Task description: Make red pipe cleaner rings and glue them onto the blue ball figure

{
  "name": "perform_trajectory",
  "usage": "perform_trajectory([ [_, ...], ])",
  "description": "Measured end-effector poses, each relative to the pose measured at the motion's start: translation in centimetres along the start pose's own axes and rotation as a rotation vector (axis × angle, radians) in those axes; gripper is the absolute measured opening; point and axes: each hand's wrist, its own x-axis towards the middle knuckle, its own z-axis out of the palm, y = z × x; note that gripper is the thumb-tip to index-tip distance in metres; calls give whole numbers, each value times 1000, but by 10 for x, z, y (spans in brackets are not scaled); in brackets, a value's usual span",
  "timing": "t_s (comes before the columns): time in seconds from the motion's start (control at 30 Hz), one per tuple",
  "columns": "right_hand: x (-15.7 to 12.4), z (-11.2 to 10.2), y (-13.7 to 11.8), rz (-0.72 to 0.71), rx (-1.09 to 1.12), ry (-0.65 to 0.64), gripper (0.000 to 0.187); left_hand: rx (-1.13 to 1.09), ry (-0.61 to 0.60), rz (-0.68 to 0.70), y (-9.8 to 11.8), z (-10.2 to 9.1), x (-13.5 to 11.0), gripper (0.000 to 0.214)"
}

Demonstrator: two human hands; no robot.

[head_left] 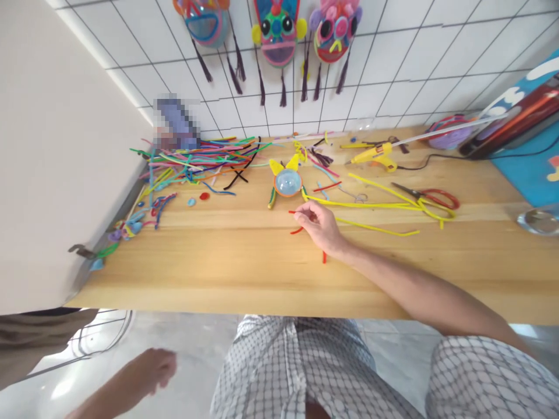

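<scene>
My right hand (321,227) is over the table, thumb and forefinger pinched on a short red pipe cleaner (292,212) whose end sticks out to the left. Two more red pieces show by this hand: one red piece (297,231) just below the fingers, another red piece (324,257) under the wrist. Just behind the fingertips stands a small figure (288,183) with a clear dome, orange rim, yellow ears and green-and-yellow legs. Below the table edge, away from everything, hangs my left hand (155,369), slightly blurred, loosely curled and holding nothing visible.
Long yellow pipe cleaners (371,204) lie to the right, beside red-handled scissors (430,198). A yellow glue gun (375,155) trails a cord. Mixed pipe cleaners (209,157) are heaped at back left. Decorated masks (279,32) hang on the tiled wall. Brown cloth (43,343) shows at lower left.
</scene>
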Motion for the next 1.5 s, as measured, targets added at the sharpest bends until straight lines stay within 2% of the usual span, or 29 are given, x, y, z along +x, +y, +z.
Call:
perform_trajectory([
  [0.07,0,1,1,21,28,0,20,-73,-107,96,33,-9,-3,47],
  [0.17,0,0,0,61,66,6,24,-170,-140,246,86,-39,-2,38],
  [0.23,1,-1,-2,88,87,10,25,-223,-7,323,119,-58,12,61],
  [0.3,2,-3,-5,124,111,11,26,-308,157,430,149,-70,39,46],
  [0.37,2,-5,-9,177,136,10,27,-511,164,536,180,-73,75,44],
  [0.47,3,-8,-13,236,168,29,32,-883,66,634,224,-70,124,59],
  [0.57,3,-11,-13,240,184,81,34,-1046,-78,690,260,-65,153,64],
  [0.63,4,-12,-12,226,175,111,33,-1095,-104,717,274,-64,162,60],
  [0.83,6,-17,-6,161,119,160,30,-1205,-29,763,284,-67,175,48],
  [1.03,3,-21,-4,80,-47,128,21,-1349,-90,755,280,-69,181,51],
  [1.2,0,-24,-11,-32,-250,71,14,-1347,-137,789,277,-69,184,50],
  [1.5,2,-21,-21,-236,-365,20,9,-1296,-44,830,276,-66,184,43],
])
